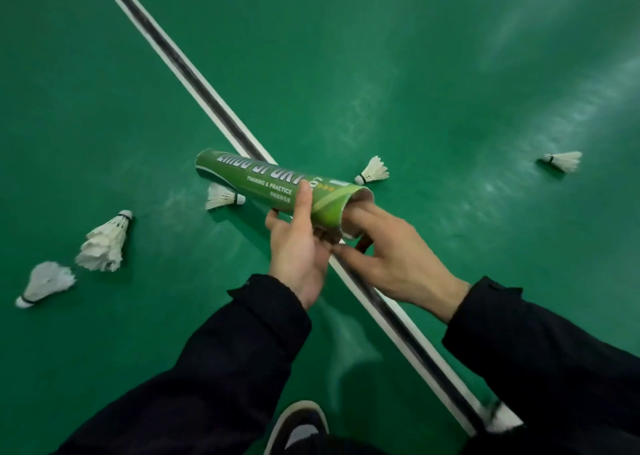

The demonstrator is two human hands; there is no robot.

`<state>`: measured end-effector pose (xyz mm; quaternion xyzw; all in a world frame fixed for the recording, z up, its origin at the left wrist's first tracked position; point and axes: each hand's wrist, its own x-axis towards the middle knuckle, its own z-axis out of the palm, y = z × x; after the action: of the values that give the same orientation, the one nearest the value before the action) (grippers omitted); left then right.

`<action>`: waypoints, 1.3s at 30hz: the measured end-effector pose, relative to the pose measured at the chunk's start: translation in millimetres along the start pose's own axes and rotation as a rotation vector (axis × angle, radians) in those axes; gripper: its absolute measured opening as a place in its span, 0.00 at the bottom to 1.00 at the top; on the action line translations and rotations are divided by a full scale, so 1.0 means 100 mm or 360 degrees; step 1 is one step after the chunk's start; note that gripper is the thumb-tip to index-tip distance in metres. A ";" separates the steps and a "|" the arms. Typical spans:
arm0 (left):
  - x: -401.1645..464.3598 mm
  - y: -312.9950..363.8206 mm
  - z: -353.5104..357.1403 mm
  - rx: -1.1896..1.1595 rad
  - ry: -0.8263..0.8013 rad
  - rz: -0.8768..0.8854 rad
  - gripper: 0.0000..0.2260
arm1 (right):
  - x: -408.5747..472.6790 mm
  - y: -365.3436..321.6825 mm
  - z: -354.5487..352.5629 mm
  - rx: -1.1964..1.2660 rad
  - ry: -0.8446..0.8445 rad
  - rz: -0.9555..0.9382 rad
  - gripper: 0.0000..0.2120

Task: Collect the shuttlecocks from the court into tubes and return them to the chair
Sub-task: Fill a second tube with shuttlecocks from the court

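A dark shoe with a pale sole edge shows at the bottom of the view, nearest of all, with two dark sleeves reaching forward above it. The left hand grips a green cardboard tube from below, its thumb lying up over the printed side and its fingers curled under the tube; the tube is held off the floor, roughly level, slanting from upper left to lower right, with its open end toward the right hand. The right hand is at that open mouth with its fingers reaching into or against the rim; they are blurred, and whether they pinch anything cannot be told. Under both hands a white court line with a dark strip along its middle runs diagonally across the green court floor. Five white shuttlecocks lie on the floor. One shuttlecock lies just below the far end of the tube, cork pointing right. Another shuttlecock lies just beyond the tube's open end, cork to the lower left. A third shuttlecock lies well apart to the right. At left a ruffled shuttlecock lies with its cork toward the upper right, and near it, lower left, a fifth shuttlecock lies with its cork down toward the left edge.
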<state>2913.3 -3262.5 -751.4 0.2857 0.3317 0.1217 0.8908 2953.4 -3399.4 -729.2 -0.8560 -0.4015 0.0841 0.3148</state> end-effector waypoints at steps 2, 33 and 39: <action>0.05 0.07 0.00 -0.0048 0.0049 -0.0002 0.28 | 0.00 -0.02 -0.01 0.0012 0.0135 0.0028 0.11; 0.75 0.07 0.02 0.0291 0.0583 0.0317 0.29 | 0.71 1.25 0.21 0.1357 0.0679 0.0234 0.07; 0.65 -0.03 0.12 0.0302 0.0558 0.0301 0.28 | 0.66 0.79 0.44 0.0670 -0.0052 -0.0286 0.19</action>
<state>2969.6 -3244.0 -779.8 0.3727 0.4632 0.2207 0.7732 3029.8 -3368.3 -804.4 -0.7308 -0.4546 0.1514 0.4861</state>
